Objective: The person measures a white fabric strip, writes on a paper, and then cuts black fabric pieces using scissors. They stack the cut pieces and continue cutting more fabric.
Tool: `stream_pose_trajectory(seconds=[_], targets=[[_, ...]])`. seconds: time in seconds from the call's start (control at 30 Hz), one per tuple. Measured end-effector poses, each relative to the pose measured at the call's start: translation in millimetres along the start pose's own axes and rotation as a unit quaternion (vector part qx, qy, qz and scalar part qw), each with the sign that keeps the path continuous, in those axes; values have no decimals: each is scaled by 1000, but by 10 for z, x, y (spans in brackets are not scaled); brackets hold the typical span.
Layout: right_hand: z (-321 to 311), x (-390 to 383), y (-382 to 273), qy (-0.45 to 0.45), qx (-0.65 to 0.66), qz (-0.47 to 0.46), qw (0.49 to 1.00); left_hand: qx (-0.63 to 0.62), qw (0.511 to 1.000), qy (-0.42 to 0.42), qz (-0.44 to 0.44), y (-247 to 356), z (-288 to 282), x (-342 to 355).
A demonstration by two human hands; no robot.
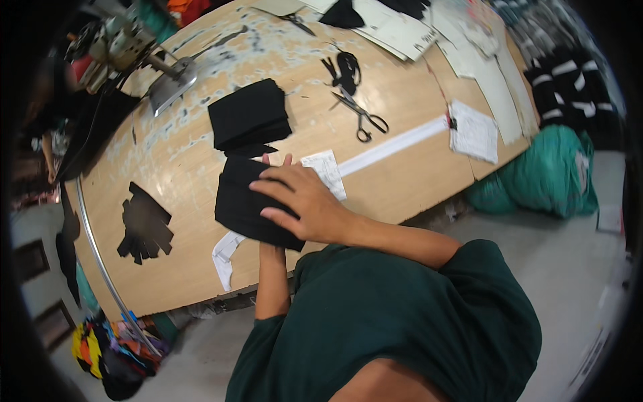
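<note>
A stack of black fabric pieces (238,201) is held over the near edge of the table. My left hand (266,159) supports it from beneath; only fingertips show past its far edge, and the rest is hidden by the cloth. Spread out on top of the stack, my right hand (301,201) touches the cloth with its fingers apart. Just beyond lies a second black fabric stack (248,114). A white paper slip (326,171) lies partly behind my right hand, and a curved white strip (226,258) lies near my left forearm.
Black scissors (360,115) lie beside a black cord bundle (347,70). Black cut strips (145,224) lie on the left of the table (194,261). A cutting machine (144,57) stands far left. A clipped paper pad (473,132) lies right, near a green sack (552,174).
</note>
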State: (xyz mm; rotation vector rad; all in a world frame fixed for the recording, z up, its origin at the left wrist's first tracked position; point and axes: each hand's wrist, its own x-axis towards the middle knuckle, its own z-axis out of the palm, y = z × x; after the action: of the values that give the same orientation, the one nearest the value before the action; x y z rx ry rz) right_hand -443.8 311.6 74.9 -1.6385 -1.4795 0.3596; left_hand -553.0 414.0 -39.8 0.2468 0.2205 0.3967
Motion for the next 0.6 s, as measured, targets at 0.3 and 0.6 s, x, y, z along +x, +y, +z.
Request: stream_pose_trajectory(seconds=[0.3, 0.6], targets=[[157, -903, 221, -94, 385, 344, 851, -39, 989, -107, -96, -139, 89, -784], [210, -1467, -150, -46, 354, 353, 865, 350, 936, -23, -19, -284, -417, -953]])
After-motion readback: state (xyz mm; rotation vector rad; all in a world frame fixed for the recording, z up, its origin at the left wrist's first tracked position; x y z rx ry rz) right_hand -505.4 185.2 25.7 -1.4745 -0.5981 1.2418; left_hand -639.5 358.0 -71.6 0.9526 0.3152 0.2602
